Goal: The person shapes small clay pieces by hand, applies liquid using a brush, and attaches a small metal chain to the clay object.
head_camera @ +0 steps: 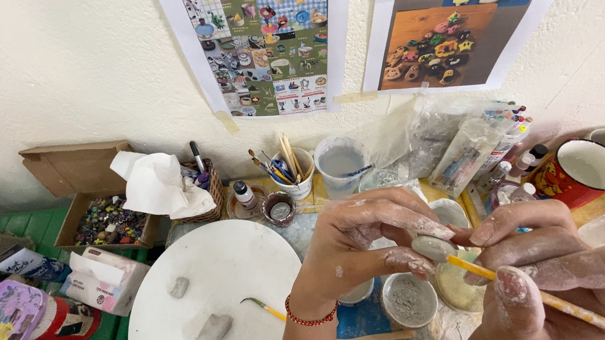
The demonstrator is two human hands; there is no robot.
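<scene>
Two clay-dusted hands are meeting at centre right of the frame: the left hand is pinching a small grey clay piece in its fingertips, while the right hand is gripping a yellow brush whose tip is touching the piece. Lower left, a white round board is carrying two clay lumps.

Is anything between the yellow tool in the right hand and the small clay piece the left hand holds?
Nothing visible: the yellow tool in the right hand reaches the clay piece pinched in the left hand.
</scene>
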